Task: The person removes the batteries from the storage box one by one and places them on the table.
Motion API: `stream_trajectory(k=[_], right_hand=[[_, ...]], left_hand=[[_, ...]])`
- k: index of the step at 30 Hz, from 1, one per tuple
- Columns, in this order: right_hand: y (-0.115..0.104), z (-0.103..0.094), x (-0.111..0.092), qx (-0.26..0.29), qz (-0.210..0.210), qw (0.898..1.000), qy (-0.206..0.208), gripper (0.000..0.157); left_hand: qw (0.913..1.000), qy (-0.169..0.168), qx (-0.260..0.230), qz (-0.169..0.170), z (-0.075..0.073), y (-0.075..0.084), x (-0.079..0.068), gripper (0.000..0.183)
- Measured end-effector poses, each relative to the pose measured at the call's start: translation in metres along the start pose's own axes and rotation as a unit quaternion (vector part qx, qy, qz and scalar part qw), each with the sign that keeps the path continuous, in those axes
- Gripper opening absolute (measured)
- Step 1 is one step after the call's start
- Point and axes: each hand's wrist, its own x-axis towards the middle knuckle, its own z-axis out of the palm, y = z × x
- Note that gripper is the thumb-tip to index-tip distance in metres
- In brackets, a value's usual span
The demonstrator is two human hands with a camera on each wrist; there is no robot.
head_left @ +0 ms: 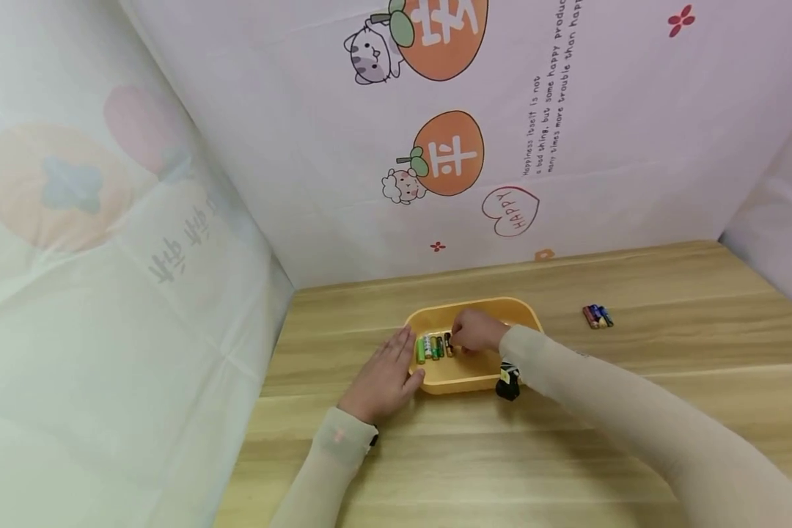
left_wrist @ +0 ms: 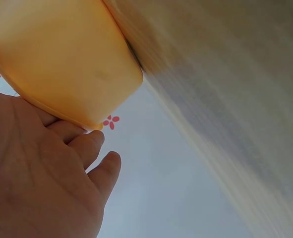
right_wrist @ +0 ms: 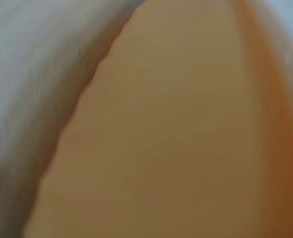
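Note:
In the head view, an orange-yellow plastic tray (head_left: 475, 383) sits on the wooden table. My left hand (head_left: 383, 372) rests on its left end, fingers extended along the rim and thumb at the near corner. The left wrist view shows fingertips (left_wrist: 109, 166) at the rim, beside the tray's outer wall (left_wrist: 72, 54). Several small batteries (head_left: 435, 347) lie side by side at the left inside the tray. My right hand (head_left: 478, 331) reaches inside, its curled fingers at a black battery (head_left: 449, 345) at the row's right end. The right wrist view shows only blurred tray wall (right_wrist: 161, 124).
A small group of batteries (head_left: 597, 316), red, blue and dark, lies on the table right of the tray. Printed white cloth (head_left: 343, 183) hangs behind the table (head_left: 435, 469) and along its left and right sides.

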Motion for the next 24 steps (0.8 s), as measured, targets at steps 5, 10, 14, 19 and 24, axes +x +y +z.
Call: stream_trajectory(k=[5, 10, 14, 19, 24], right_hand=[[-0.004, 0.0, 0.0, -0.057, 0.01, 0.998, -0.006, 0.015], [-0.005, 0.004, 0.004, -0.071, 0.0, 0.997, -0.004, 0.016], [-0.006, 0.004, 0.008, -0.07, 0.005, 0.998, 0.002, 0.018], [-0.006, 0.001, 0.009, -0.071, 0.007, 0.997, 0.01, 0.017], [-0.007, 0.0, 0.012, -0.074, 0.004, 0.997, 0.002, 0.012]], left_hand=[[1.0, 0.001, 0.001, 0.009, 0.001, 0.001, 0.001, 0.069], [1.0, 0.0, 0.004, 0.004, -0.003, 0.001, -0.001, 0.067], [1.0, 0.002, 0.004, 0.006, -0.004, 0.0, -0.001, 0.067], [0.9999, 0.006, 0.004, 0.01, -0.004, -0.002, 0.001, 0.067], [1.0, -0.002, 0.003, 0.004, -0.004, -0.003, 0.001, 0.067]])
